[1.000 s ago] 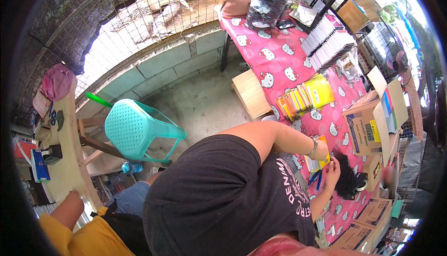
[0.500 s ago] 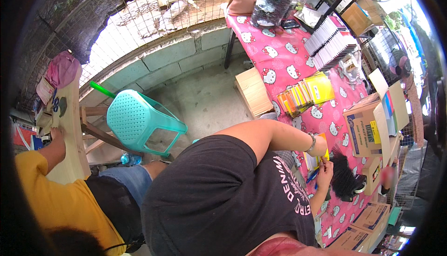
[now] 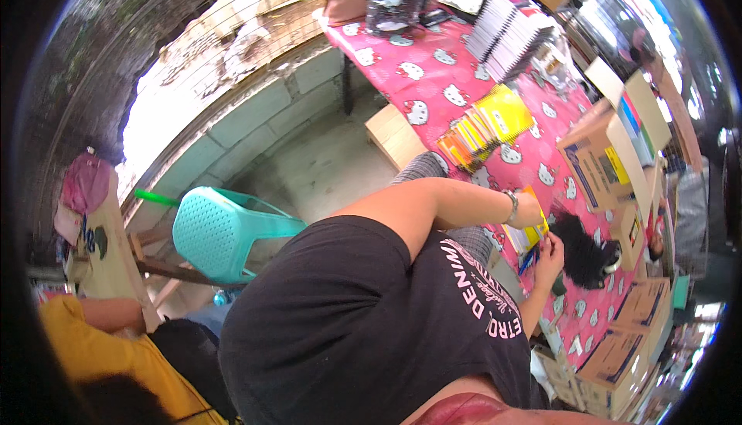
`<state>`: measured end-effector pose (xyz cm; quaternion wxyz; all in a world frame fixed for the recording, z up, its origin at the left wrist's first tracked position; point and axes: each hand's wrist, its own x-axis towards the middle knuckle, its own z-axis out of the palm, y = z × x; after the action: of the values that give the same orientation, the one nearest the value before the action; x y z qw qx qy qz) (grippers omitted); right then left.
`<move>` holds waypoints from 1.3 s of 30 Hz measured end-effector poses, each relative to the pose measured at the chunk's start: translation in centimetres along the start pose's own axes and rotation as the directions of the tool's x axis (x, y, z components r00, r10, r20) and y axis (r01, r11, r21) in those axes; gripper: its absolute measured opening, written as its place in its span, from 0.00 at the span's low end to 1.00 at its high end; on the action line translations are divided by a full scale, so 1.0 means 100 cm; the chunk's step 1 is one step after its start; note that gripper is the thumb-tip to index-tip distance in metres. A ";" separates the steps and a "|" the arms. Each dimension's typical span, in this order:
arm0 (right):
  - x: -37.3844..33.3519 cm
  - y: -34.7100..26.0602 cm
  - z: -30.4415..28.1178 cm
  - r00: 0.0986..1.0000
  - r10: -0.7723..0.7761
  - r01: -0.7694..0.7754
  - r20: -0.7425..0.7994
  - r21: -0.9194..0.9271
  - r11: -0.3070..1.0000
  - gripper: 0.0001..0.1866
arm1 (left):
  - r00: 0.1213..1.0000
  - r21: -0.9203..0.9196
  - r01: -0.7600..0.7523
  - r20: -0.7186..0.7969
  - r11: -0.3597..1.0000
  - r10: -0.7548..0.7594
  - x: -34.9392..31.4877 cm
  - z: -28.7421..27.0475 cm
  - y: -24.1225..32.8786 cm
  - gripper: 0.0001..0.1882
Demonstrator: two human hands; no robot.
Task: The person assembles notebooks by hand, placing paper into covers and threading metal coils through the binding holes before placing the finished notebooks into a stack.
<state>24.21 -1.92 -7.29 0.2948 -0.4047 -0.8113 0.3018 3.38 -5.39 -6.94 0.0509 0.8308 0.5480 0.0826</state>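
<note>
Your left hand [image 3: 529, 210] lies against the yellow notebook [image 3: 535, 234] at the pink surface [image 3: 431, 85]'s near side, grip hidden; your right hand [image 3: 550, 253] bends its fingers at the notebook's edge, pinch indeterminable. Just beyond: a black bundle [image 3: 578, 245]; farther leftward, overlapping notebooks [image 3: 487, 126].
</note>
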 end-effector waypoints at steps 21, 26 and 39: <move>0.012 -0.002 -0.009 0.957 -0.221 0.255 0.185 -0.183 0.950 0.08 | 0.997 -0.121 0.067 -0.040 0.990 -0.073 -0.018 -0.016 0.009 0.17; 0.015 -0.027 -0.008 0.936 -0.343 0.352 0.080 -0.216 0.911 0.08 | 0.965 -0.023 0.035 -0.260 0.999 -0.040 -0.005 0.003 0.012 0.14; 0.009 -0.011 0.005 0.996 0.091 -0.079 -0.023 0.331 0.940 0.13 | 0.905 0.027 -0.091 -0.415 0.995 0.094 -0.008 0.001 -0.002 0.16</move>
<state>22.90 -1.86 -6.57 0.3604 -0.3901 -0.7254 0.4379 2.90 -6.08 -7.11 -0.0737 0.8194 0.5065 0.2580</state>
